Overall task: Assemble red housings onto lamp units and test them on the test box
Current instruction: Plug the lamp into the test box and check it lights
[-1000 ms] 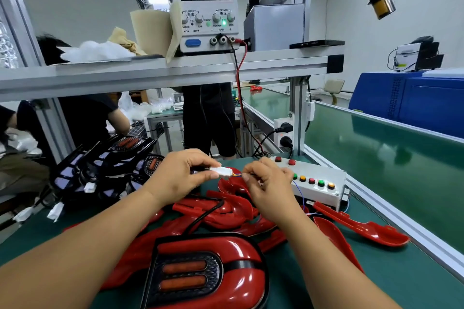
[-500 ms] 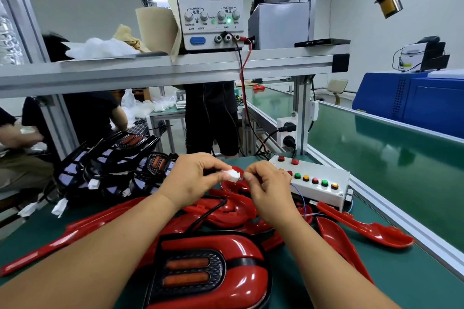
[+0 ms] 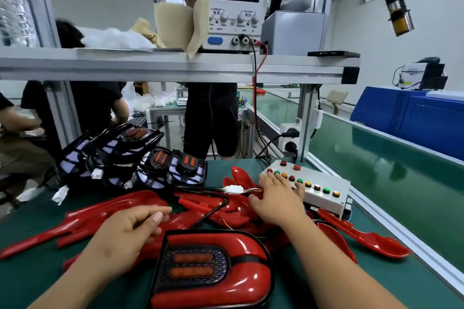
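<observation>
My right hand (image 3: 278, 198) lies flat and spread on the test box (image 3: 319, 175), fingertips (image 3: 300, 188) on the front row of coloured buttons and gripping nothing. I cannot tell whether any button is actually pressed down. My left hand (image 3: 125, 233) hangs well to the left of the box, above the loose red housings (image 3: 113, 211). Its fingers are loosely curled and it holds nothing.

The assembled lamp unit (image 3: 193, 264), seated in its red housing (image 3: 251, 276), lies on the near side of the box, lens up. A black cable (image 3: 213, 211) runs from it to the white connector (image 3: 233, 189) just left of the box. That connector looks joined to the box's thin coloured leads. So I judge this to be the test step.

To do it well, I would press one button at a time, firmly and straight down. My other fingers should lift off their neighbours so that only one lamp function fires. Both lens bars look dark, and the power supply (image 3: 232, 7) on the shelf above the box shows twelve volts. Its current digits are blurred but look like zero. After each press I would watch for the lens to light and for the current to rise.

If nothing lights, I would check the connector first, because a half-seated plug is the likeliest fault. My left hand could steady the housing so the cable does not drag the lamp.

The bare lamp units (image 3: 125, 158) are stacked at the far left of the box.
</observation>
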`<state>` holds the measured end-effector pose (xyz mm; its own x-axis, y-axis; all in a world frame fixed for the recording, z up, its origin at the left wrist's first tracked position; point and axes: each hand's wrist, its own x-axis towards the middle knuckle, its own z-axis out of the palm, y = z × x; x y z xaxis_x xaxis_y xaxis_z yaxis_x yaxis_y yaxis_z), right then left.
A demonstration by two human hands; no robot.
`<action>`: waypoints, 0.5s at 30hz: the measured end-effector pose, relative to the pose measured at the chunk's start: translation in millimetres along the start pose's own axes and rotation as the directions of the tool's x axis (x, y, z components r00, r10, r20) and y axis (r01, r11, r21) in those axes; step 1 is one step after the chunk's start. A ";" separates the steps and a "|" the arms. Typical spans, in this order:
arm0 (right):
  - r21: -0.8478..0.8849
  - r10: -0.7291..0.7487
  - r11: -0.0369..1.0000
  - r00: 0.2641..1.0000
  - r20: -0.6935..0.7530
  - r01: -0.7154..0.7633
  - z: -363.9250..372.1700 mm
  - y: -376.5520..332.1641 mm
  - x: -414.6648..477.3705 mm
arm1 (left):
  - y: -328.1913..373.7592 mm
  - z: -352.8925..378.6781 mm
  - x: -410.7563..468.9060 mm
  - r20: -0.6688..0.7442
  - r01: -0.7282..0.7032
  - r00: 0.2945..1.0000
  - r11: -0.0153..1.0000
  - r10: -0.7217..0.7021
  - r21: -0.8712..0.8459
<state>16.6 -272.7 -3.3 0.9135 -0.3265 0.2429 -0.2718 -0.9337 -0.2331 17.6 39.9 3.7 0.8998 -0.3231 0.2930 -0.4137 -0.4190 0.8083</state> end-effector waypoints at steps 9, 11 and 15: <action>-0.229 0.013 0.973 0.994 0.112 0.013 0.1 0.4 28.7 | -14.3 6.7 -11.7 0.046 0.046 0.998 0.999 -0.046 0.002; -0.307 0.008 0.951 0.995 0.101 0.024 1.0 -1.0 28.7 | -15.1 5.4 -10.9 0.078 0.048 0.996 0.999 -0.049 0.023; -0.393 0.022 0.919 0.992 0.125 0.029 0.4 -4.9 27.9 | -13.8 7.3 -9.0 0.103 0.033 0.994 0.999 -0.032 -0.012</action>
<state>43.5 -277.2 4.2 0.9380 -0.3259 0.1180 -0.3420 -0.9255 0.1625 14.1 42.5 -13.9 0.8934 -0.3954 0.2132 -0.3820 -0.4189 0.8238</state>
